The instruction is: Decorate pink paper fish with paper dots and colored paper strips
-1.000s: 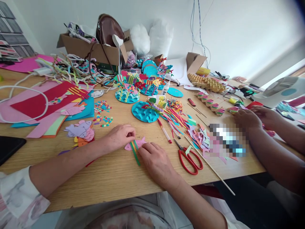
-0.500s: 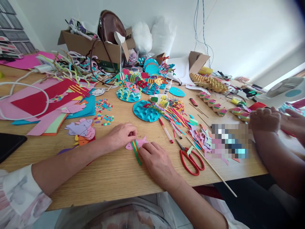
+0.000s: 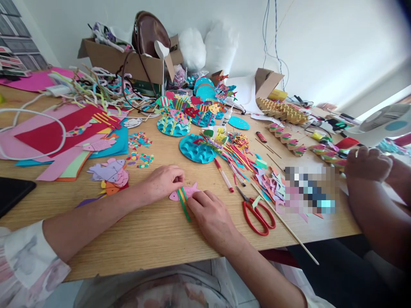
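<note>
A pink paper fish [image 3: 174, 196] lies on the table between my hands, with a yellow strip and a green strip [image 3: 184, 207] across its body. My left hand [image 3: 166, 179] pinches the upper end of the green strip just above the fish. My right hand [image 3: 210, 214] rests with bent fingers on the fish's tail side, close to the strips; its fingertips are mostly hidden. Red-handled scissors [image 3: 258, 216] lie to the right of my right hand, a green paper scrap on them. Left of my hands are stacked paper fish [image 3: 107, 171].
A thin wooden stick [image 3: 289, 229] slants past the scissors. Blue wavy bases [image 3: 197, 149], pens [image 3: 224, 175] and paper scraps [image 3: 269, 184] lie beyond my hands. Another person's hands [image 3: 369, 164] are at the right. A dark flat object [image 3: 14, 194] sits at the left edge.
The other person's hands at the right have shifted slightly to the right. My own hands and the fish look unmoved.
</note>
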A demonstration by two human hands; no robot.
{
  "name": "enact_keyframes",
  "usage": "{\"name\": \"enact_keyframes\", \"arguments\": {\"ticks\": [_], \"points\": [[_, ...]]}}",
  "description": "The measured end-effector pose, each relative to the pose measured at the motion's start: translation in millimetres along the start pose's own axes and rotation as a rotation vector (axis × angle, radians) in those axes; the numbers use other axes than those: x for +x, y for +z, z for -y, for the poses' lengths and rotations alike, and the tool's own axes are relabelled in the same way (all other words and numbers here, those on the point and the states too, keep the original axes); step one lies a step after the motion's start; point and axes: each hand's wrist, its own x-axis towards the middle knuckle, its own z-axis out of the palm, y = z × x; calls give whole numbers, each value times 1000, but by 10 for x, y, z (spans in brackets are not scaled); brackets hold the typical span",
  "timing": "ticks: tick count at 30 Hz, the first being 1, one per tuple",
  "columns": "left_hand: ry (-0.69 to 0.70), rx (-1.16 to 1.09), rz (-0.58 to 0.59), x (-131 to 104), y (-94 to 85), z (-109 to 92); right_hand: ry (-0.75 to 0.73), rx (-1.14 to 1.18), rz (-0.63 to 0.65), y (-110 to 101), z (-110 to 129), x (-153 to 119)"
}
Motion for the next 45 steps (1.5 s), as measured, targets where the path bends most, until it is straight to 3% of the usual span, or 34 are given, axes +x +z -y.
{"name": "enact_keyframes", "arguments": {"ticks": [45], "points": [[2, 20, 22, 13, -13, -27, -14, -6, 30, -18, 6, 1]]}}
